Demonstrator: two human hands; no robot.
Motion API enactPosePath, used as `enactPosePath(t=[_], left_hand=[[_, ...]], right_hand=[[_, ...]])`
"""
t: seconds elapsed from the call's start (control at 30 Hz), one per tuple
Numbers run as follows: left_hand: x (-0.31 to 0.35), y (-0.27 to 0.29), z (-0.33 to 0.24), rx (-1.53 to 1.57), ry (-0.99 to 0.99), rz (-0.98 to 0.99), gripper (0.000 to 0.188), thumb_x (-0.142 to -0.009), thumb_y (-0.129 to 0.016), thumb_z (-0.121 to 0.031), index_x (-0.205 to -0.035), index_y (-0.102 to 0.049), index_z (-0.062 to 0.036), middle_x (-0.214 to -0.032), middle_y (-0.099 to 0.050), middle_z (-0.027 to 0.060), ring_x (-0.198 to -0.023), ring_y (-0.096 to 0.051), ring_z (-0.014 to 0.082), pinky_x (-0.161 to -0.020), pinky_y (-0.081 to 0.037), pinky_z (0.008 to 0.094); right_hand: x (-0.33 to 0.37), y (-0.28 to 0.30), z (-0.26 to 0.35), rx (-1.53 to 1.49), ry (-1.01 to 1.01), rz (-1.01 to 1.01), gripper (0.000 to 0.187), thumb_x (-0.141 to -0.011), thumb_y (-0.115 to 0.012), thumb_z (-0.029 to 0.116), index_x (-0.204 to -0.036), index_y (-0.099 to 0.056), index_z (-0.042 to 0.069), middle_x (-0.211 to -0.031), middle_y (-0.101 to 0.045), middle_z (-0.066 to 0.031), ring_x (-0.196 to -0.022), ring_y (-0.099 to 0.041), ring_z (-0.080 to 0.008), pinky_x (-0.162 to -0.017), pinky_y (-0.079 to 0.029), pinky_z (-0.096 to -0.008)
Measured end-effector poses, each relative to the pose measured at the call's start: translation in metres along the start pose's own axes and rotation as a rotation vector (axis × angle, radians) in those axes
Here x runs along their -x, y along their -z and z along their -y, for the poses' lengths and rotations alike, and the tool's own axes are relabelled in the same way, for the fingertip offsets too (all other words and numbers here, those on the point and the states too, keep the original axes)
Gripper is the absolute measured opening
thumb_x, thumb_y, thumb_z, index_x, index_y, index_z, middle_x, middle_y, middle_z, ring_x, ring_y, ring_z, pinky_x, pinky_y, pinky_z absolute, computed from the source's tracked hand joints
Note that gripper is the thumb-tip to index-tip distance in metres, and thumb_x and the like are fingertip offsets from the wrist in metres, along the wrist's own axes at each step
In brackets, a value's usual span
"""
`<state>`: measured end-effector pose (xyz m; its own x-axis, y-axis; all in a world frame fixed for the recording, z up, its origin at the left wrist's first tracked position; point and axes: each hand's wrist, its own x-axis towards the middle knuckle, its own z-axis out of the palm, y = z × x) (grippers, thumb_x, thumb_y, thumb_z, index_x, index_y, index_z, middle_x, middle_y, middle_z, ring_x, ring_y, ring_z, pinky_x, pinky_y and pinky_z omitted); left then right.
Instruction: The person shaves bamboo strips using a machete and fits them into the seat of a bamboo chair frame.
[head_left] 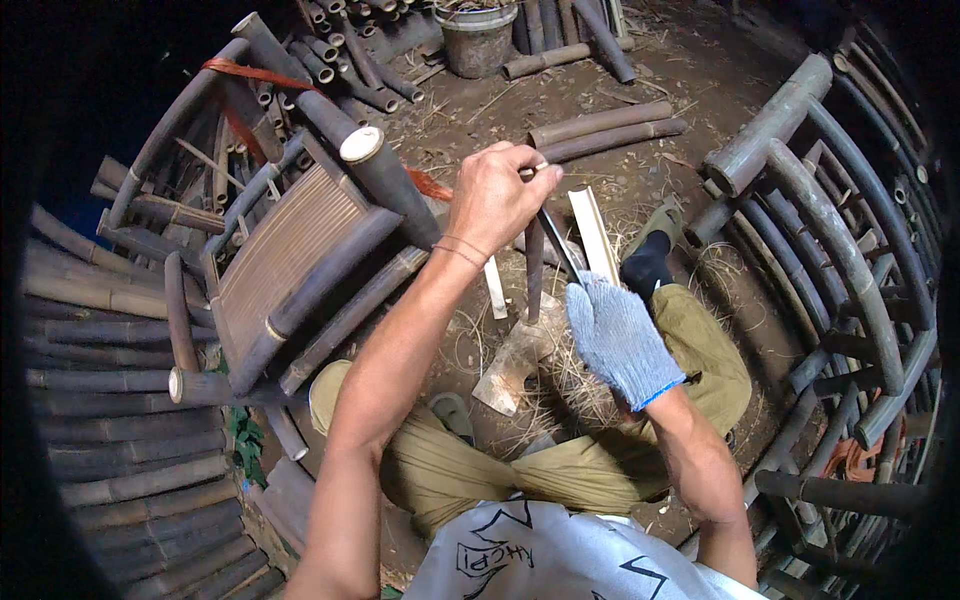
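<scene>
My bare left hand (500, 195) is closed around the upper end of a long, narrow dark strip (560, 240); whether it is bamboo or a blade I cannot make out. The strip slants down to my right hand (622, 335), which wears a grey knitted glove with a blue cuff. Its fingers close round the lower end and are partly hidden. Behind the glove, a split bamboo piece (594, 235) shows its pale inner face. Below the strip lies a worn wooden block (515, 370), with a dark upright stick (535, 270) beside it.
A bamboo chair (300, 240) stands at the left, and another bamboo frame (840, 220) at the right. Two bamboo lengths (605, 130) lie on the dirt floor ahead. Farther back is a bucket (477, 42) near stacked poles. Shavings litter the ground between my legs.
</scene>
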<state>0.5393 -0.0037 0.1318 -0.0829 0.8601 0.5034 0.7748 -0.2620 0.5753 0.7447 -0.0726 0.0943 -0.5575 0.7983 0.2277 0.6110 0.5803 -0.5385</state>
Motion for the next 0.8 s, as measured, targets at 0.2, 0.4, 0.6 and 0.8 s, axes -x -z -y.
enactPosePath(t=[0.2, 0.4, 0.6, 0.8], left_hand=[[0.011, -0.011, 0.008, -0.069, -0.009, -0.232, 0.027, -0.082, -0.082, -0.03, -0.082, -0.077, -0.0035, -0.075, -0.068, 0.0084, -0.066, -0.066, 0.0196, -0.059, -0.05, 0.0339], [0.012, -0.008, 0.014, 0.137, 0.083, -0.225, 0.022, -0.081, -0.083, -0.025, -0.084, -0.078, -0.0035, -0.08, -0.073, 0.0075, -0.068, -0.069, 0.0163, -0.065, -0.053, 0.03], [0.058, 0.014, 0.004, 0.498, 0.399, -0.217, 0.024, -0.088, -0.08, -0.015, -0.104, -0.075, 0.0024, -0.094, -0.073, 0.0056, -0.085, -0.065, 0.01, -0.079, -0.051, 0.0249], [0.109, 0.029, 0.026, 0.649, 0.237, -0.425, 0.012, -0.084, -0.08, -0.002, -0.088, -0.069, -0.0019, -0.085, -0.063, 0.0036, -0.074, -0.057, 0.0074, -0.067, -0.045, 0.0211]], right_hand=[[-0.003, 0.0, 0.015, 0.144, 0.109, -0.092, 0.026, -0.101, -0.052, 0.022, -0.102, -0.062, -0.003, -0.078, -0.064, -0.0249, -0.073, -0.064, -0.0461, -0.067, -0.052, -0.0525], [0.011, -0.069, -0.041, -0.016, -0.046, 0.24, 0.031, -0.103, -0.045, 0.022, -0.089, -0.06, -0.002, -0.086, -0.064, -0.029, -0.081, -0.064, -0.048, -0.072, -0.05, -0.0558], [0.023, -0.071, -0.008, 0.03, -0.078, 0.238, 0.023, -0.095, -0.052, 0.015, -0.089, -0.068, 0.0, -0.084, -0.067, -0.022, -0.074, -0.069, -0.0384, -0.065, -0.058, -0.0474], [0.044, -0.104, -0.003, -0.081, 0.072, 0.371, 0.016, -0.091, -0.055, 0.014, -0.086, -0.064, 0.001, -0.083, -0.066, -0.0204, -0.074, -0.069, -0.0369, -0.065, -0.057, -0.0462]])
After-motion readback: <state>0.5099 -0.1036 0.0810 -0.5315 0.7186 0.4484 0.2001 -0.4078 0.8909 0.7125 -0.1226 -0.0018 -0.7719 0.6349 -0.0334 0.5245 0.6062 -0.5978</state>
